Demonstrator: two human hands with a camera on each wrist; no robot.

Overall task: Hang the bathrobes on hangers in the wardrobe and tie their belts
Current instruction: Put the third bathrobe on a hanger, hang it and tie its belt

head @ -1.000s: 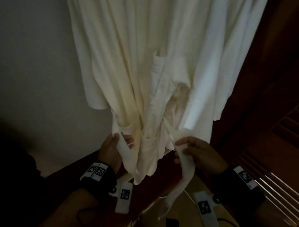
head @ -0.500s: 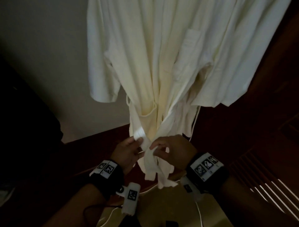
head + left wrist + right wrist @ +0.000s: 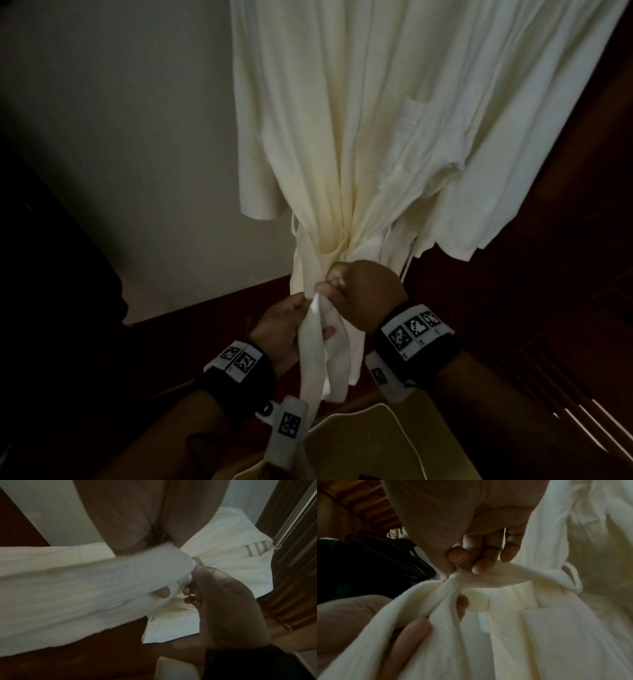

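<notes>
Where the belt [image 3: 317,346] crosses before the hanging bathrobe [image 3: 342,154], left hand [image 3: 281,332] and right hand [image 3: 366,294], touching, each pinch it.

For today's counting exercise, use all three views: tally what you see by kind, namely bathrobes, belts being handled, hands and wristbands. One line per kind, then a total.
Bathrobes: 2, the second hanging behind on the right
Belts: 1
Hands: 2, left hand and right hand
Wristbands: 2, the other on the right wrist
Total: 7
</notes>
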